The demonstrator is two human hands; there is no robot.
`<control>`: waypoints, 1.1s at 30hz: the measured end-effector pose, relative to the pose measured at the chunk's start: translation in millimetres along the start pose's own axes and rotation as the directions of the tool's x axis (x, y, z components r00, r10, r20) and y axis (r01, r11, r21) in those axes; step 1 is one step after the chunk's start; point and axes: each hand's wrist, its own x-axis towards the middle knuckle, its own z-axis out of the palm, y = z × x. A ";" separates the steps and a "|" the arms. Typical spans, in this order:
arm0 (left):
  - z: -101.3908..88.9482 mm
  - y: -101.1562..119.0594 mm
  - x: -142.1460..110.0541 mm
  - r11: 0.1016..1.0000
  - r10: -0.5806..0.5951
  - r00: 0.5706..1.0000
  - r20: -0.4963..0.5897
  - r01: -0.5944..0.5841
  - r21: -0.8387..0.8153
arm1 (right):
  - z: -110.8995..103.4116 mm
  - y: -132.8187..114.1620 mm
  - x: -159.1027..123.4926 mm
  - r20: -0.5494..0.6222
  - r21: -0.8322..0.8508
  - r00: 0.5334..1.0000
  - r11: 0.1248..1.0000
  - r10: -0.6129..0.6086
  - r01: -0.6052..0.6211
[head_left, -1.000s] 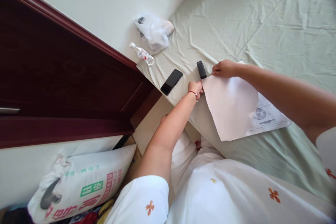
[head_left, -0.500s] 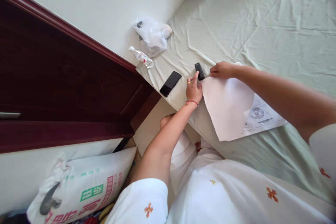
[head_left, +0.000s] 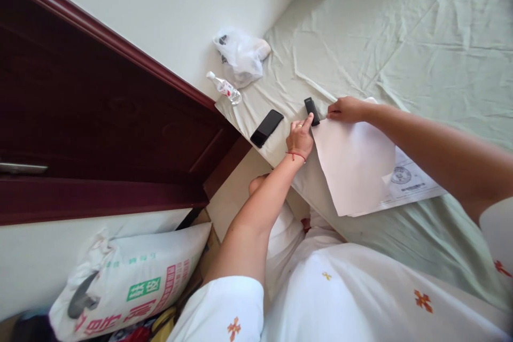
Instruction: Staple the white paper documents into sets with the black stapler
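A small black stapler (head_left: 311, 111) lies on the sheet-covered bed, its near end at the corner of a stack of papers (head_left: 352, 163). My left hand (head_left: 300, 138) is at that near end, index finger pressing on it and the other fingers curled; what is under the fingers is partly hidden. My right hand (head_left: 345, 110) pinches the far edge of the papers, just right of the stapler. The top sheet is blank and slightly curled, and a printed sheet with a round stamp (head_left: 401, 175) shows beneath it.
A black phone (head_left: 267, 128) lies by the bed's edge, left of my left hand. Beyond it are a clear plastic bottle (head_left: 226, 89) on its side and a white plastic bag (head_left: 242, 56). A dark red door (head_left: 108, 101) and a printed white sack (head_left: 136, 272) stand at left.
My left index finger has come down onto the near end of the stapler, and the other fingers have curled in. My right hand stays at the papers' edge. The view has shifted slightly.
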 end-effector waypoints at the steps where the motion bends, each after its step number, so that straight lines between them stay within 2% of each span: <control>1: -1.4 0.9 1.1 1.000 0.007 1.000 0.000 -0.007 0.003 | -0.3 -2.0 -1.3 -0.002 -0.001 1.000 1.000 0.006 -0.006; 5: -5.9 6.2 -5.9 0.999 0.015 1.000 -0.019 -0.016 -0.049 | 0.1 -11.2 -15.2 -0.022 -0.016 0.999 0.999 0.030 -0.030; 7: -6.5 11.3 -20.3 0.988 -0.021 0.999 -0.049 0.013 -0.151 | 1.8 -15.3 -28.1 -0.028 -0.022 0.999 0.999 0.038 -0.039; 9: -6.3 18.8 -41.5 0.943 -0.110 0.991 -0.072 0.081 -0.322 | 3.8 -18.7 -43.5 -0.045 -0.009 0.999 1.000 0.014 -0.015; 11: -6.2 28.2 -66.3 0.845 -0.191 0.980 -0.049 0.139 -0.517 | 4.2 -22.2 -59.2 -0.111 0.044 0.992 0.997 -0.053 0.058; 13: -7.8 38.1 -91.1 0.720 -0.265 0.964 -0.004 0.195 -0.666 | 1.4 -27.8 -73.0 -0.225 0.118 0.967 0.982 -0.119 0.148; 14: -9.6 42.8 -102.5 0.647 -0.303 0.952 0.039 0.235 -0.726 | -1.6 -32.1 -78.7 -0.287 0.150 0.948 0.971 -0.138 0.186; 16: -15.3 51.2 -122.8 0.460 -0.318 0.927 0.197 0.333 -0.823 | -10.0 -43.7 -87.7 -0.392 0.186 0.907 0.952 -0.155 0.243; 18: -23.0 58.0 -139.6 0.291 -0.293 0.872 0.393 0.472 -0.832 | -19.7 -58.7 -93.8 -0.469 0.190 0.864 0.935 -0.181 0.299; 19: -27.1 60.9 -146.8 0.233 -0.300 0.839 0.453 0.525 -0.818 | -24.0 -66.8 -95.9 -0.498 0.182 0.843 0.927 -0.201 0.328; 21: -34.3 65.8 -159.1 0.158 -0.336 0.803 0.493 0.564 -0.810 | -29.9 -82.4 -98.8 -0.543 0.161 0.804 0.909 -0.243 0.384; 23: -39.2 69.3 -169.0 0.140 -0.369 0.803 0.469 0.547 -0.825 | -31.2 -95.0 -100.3 -0.572 0.147 0.774 0.895 -0.270 0.421; 25: -41.4 70.6 -176.7 0.151 -0.388 0.807 0.445 0.531 -0.834 | -28.7 -103.2 -100.8 -0.581 0.148 0.765 0.889 -0.276 0.433; 28: -40.5 68.3 -184.8 0.170 -0.409 0.812 0.416 0.515 -0.840 | -22.5 -108.5 -100.2 -0.575 0.159 0.776 0.895 -0.260 0.417; 33: -33.7 60.9 -191.3 0.246 -0.387 0.849 0.361 0.472 -0.847 | -19.7 -113.5 -96.9 -0.569 0.173 0.786 0.899 -0.242 0.402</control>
